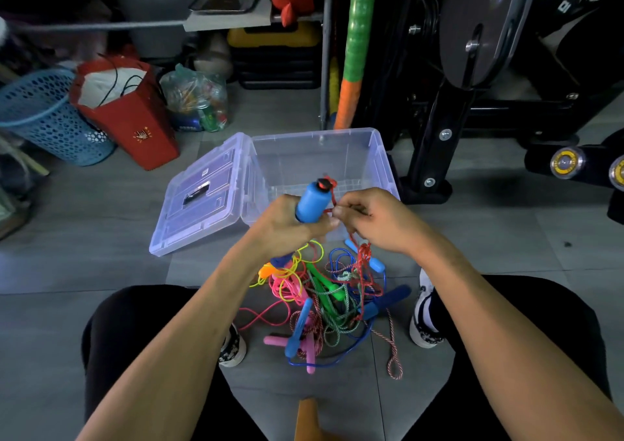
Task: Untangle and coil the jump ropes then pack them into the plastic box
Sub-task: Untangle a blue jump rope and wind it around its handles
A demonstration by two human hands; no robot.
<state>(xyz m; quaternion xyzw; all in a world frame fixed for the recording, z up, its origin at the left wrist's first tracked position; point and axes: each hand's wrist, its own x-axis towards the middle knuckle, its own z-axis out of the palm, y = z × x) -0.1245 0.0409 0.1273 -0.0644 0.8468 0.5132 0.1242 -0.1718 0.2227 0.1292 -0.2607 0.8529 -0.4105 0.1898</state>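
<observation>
My left hand [287,221] grips a blue jump-rope handle [312,200] upright, its red cap on top. My right hand [374,219] pinches the red rope [363,254] that leaves that handle; the rope runs down, knotted, into the pile. A tangled pile of jump ropes [324,302] lies on the floor between my feet: pink, yellow, green, blue and red-white cords with blue, pink, green and orange handles. The clear plastic box [381,156] stands open just beyond my hands, nothing visible inside it. Its lid [199,200] leans against the box's left side.
A blue mesh basket [44,116], a red paper bag [131,116] and a plastic bag of items [197,101] stand at the left back. A black exercise machine [472,79] fills the right back. My shoes [423,319] flank the pile on grey floor tiles.
</observation>
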